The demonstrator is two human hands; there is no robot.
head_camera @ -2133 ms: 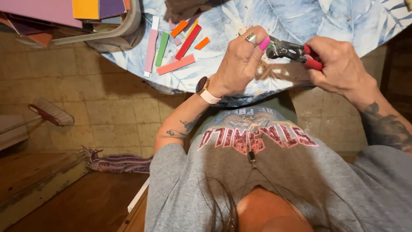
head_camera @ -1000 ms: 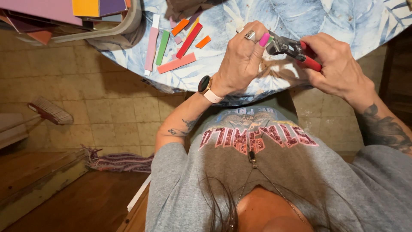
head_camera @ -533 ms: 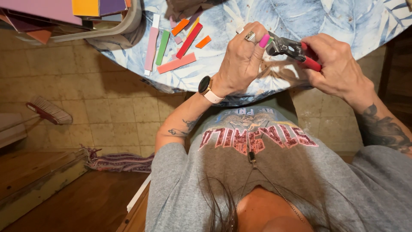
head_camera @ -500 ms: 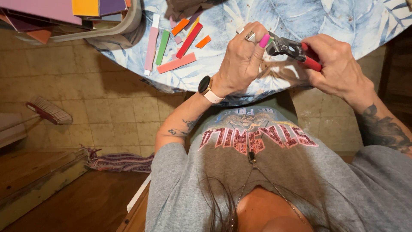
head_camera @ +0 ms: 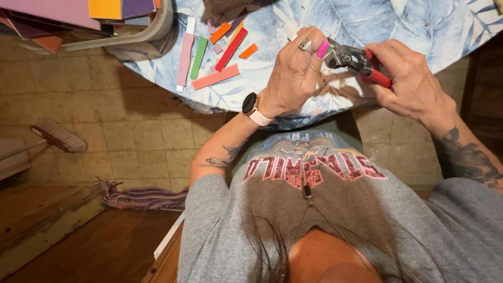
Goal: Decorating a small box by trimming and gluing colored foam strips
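Note:
My right hand (head_camera: 408,78) grips red-handled nippers (head_camera: 356,60) over the edge of a round table with a blue leaf-patterned cloth (head_camera: 293,21). The tool's dark metal jaws point left toward my left hand (head_camera: 296,73). That hand, wearing a ring and a wrist watch, pinches a small piece against the jaws; the piece itself is hidden by the fingers. Coloured strips (head_camera: 215,55) in pink, green, red and orange lie on the cloth to the left of my left hand.
A pale tray (head_camera: 152,29) with stacked coloured sheets sits at the table's upper left. Brown crumbs lie on the cloth under my hands. A broom (head_camera: 55,135) and a striped rug (head_camera: 144,198) lie on the tiled floor at left.
Both hands have stayed at the table edge with only small shifts; the left hand's fingers remain pressed to the nippers' jaws.

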